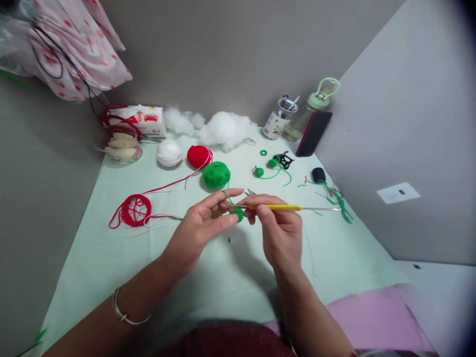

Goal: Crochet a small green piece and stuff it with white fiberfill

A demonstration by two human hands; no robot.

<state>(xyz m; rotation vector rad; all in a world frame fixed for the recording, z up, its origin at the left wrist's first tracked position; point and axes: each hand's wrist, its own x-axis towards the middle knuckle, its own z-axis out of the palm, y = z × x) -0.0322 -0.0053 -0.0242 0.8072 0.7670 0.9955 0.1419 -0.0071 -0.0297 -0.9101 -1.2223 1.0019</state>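
My left hand (203,218) pinches a small green crochet piece (237,214) between thumb and fingers, and green yarn runs over its raised index finger. In my right hand (280,228) is a crochet hook with a yellow handle (282,208), gripped near its front end. The hook's tip meets the green piece; the exact stitch is hidden by the fingers. Beyond the hands lies a green yarn ball (216,175). Scissor tips (251,192) show just behind my right hand.
Red (200,156) and white yarn balls (169,153), a red yarn coil (137,210) and white stuffing (228,130) lie on the table. Small green crochet balls (258,171) sit right of centre. A pen cup (278,119), bottle (305,116) and phone (314,134) stand at the back right.
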